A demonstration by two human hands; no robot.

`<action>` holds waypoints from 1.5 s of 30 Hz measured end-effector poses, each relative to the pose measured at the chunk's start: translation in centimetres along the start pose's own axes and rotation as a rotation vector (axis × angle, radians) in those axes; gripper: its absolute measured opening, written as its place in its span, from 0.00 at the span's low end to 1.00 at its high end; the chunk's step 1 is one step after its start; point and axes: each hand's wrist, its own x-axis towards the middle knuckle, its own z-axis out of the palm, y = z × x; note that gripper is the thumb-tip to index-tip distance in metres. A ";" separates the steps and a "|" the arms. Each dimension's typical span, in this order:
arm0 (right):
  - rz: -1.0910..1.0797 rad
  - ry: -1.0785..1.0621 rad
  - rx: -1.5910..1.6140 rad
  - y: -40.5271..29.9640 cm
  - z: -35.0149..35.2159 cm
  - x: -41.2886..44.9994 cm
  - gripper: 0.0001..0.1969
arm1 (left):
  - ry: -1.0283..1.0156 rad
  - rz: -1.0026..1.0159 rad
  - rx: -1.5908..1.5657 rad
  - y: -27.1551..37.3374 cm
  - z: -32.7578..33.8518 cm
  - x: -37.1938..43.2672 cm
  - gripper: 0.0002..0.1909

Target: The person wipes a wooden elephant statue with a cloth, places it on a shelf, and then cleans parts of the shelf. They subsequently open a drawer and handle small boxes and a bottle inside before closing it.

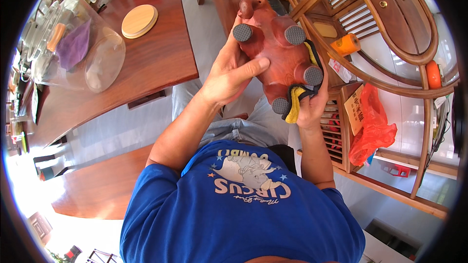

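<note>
A carved reddish-brown wooden animal figurine (283, 56) with a curled, trunk-like end is held up belly towards me, above my lap. Its stubby legs end in grey textured pads (295, 35). My left hand (228, 75) grips its left side, thumb pressed on the belly. A yellow cloth with black edging (293, 106) lies between the figurine's right side and my right hand (315, 107), which supports it through the cloth. Most of my right fingers are hidden behind the figurine and the cloth.
On the wooden table (161, 58) at left are a clear jar (106, 58), lying on its side with purple cloth visible, and a round wooden lid (139, 21). A wooden rack (395, 89) at right bears an orange roll (345, 45) and a red plastic bag (373, 131).
</note>
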 end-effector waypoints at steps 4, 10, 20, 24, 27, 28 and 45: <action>0.036 0.028 0.066 0.3 0.0 -0.4 0.43 | -0.086 0.058 0.153 0.4 0.5 -0.1 0.62; 0.118 0.042 0.217 0.4 0.0 -0.9 0.43 | 0.010 0.111 0.133 -1.0 0.5 -0.1 0.57; -0.016 -0.026 -0.009 0.9 1.4 -2.0 0.47 | 0.261 0.156 0.241 -2.0 2.4 0.0 0.29; -0.004 -0.035 0.011 0.9 1.5 -2.3 0.43 | 0.307 0.086 0.131 -1.5 2.4 0.1 0.36; -0.107 0.016 0.047 2.1 1.3 -2.4 0.41 | 0.367 0.040 0.117 -1.4 2.7 0.1 0.32; -0.088 0.034 0.068 2.0 1.1 -2.4 0.33 | 0.353 0.099 0.118 -1.3 2.7 0.2 0.31; 0.186 0.064 0.051 0.6 0.4 0.6 0.12 | 0.325 0.163 0.399 -0.2 0.5 0.4 0.36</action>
